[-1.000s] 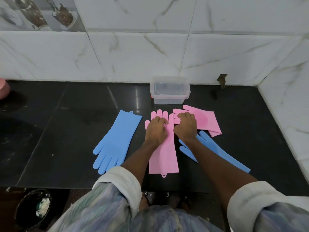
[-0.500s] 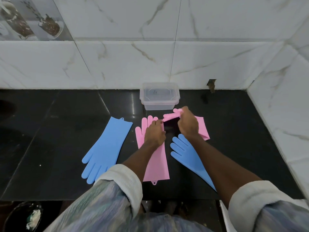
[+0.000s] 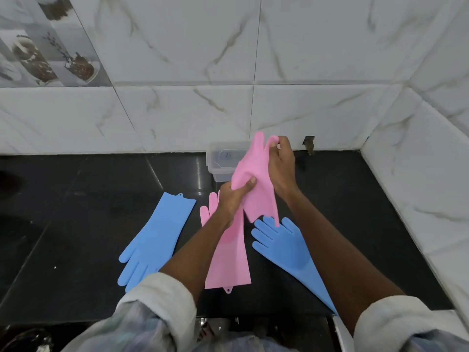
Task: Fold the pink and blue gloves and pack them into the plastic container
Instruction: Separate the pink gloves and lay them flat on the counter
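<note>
A: Starting at the left, what is lying on the black desk (image 3: 76, 224)?

B: A blue glove (image 3: 154, 240) is lying flat there, cuff pointing toward the tiled wall (image 3: 177, 115) and fingers pointing back toward the person. Nothing is touching it.

A: And moving toward the middle?

B: A pink glove (image 3: 229, 260) is lying flat with its cuff toward the person and its fingers toward the wall. The left forearm is crossing over its upper part, so only a couple of fingertips are showing beside the wrist.

A: What is the left hand (image 3: 234, 193) doing?

B: It is closing around the lower middle of a second pink glove (image 3: 256, 179), thumb pressing on the front, and holding it up off the desk.

A: Where is that raised glove sitting in the scene?

B: It is hanging in the air in front of the clear plastic container (image 3: 220, 158), hiding the container's right part. The container is standing at the back of the desk against the wall, and nothing is showing inside the part that can be seen.

A: And the right hand (image 3: 281, 166)?

B: It is pinching the raised glove's fingers at the top, fingertips curling around them.

A: Anything farther right?

B: A second blue glove (image 3: 286, 247) is lying flat, fingers spreading just beneath the hanging pink cuff, its body running under the right forearm toward the desk's near edge.
</note>
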Demonstrator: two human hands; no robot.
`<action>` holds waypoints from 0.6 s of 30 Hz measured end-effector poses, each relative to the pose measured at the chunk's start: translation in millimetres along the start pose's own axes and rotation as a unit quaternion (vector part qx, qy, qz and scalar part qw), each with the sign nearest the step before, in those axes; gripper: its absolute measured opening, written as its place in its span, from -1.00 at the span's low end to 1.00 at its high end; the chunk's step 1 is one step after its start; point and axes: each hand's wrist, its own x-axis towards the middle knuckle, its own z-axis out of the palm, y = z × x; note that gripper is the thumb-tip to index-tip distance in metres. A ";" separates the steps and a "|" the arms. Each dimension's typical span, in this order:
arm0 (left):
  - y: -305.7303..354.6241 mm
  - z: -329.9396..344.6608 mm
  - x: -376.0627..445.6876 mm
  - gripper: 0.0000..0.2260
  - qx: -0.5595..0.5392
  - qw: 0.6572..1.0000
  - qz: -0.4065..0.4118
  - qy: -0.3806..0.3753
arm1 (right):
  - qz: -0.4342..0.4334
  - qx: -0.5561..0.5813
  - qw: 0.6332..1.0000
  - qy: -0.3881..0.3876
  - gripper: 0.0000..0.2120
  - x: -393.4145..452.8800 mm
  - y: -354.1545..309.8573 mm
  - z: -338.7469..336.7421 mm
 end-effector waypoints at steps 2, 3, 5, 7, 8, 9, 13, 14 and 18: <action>-0.4 -12.0 -10.5 -0.67 -0.019 1.000 0.010 0.009 | 0.058 0.070 0.996 -0.002 -0.80 -4.3 2.1 7.0; -1.6 -17.9 -15.5 -0.60 -0.019 1.000 0.009 0.013 | 0.083 0.091 0.992 -0.013 -0.79 -7.4 3.5 10.3; -5.4 -31.1 -29.3 -0.39 0.013 1.000 -0.008 0.017 | 0.132 0.126 0.982 -0.051 -0.81 -16.5 9.9 13.8; -16.0 -45.8 -47.1 -0.32 0.040 0.999 -0.007 -0.005 | 0.170 0.152 0.970 -0.088 -0.74 -32.2 21.4 18.4; -23.4 -52.8 -56.8 -0.33 0.052 0.998 -0.003 -0.021 | 0.187 0.153 0.965 -0.103 -0.72 -41.9 29.2 21.0; -32.4 -59.3 -67.1 -0.34 0.064 0.997 -0.004 -0.038 | 0.207 0.143 0.961 -0.118 -0.70 -52.8 37.9 24.0; -71.7 -79.1 -95.7 -0.27 0.064 0.996 -0.026 -0.056 | 0.297 0.081 0.937 -0.165 -0.57 -94.5 74.4 38.8; -77.6 -82.5 -99.2 -0.27 0.061 0.996 -0.019 -0.059 | 0.305 0.072 0.935 -0.167 -0.56 -102.9 79.6 41.7; -79.2 -89.3 -99.8 -0.23 0.074 0.996 0.005 -0.058 | 0.291 0.050 0.940 -0.169 -0.52 -113.7 79.8 50.4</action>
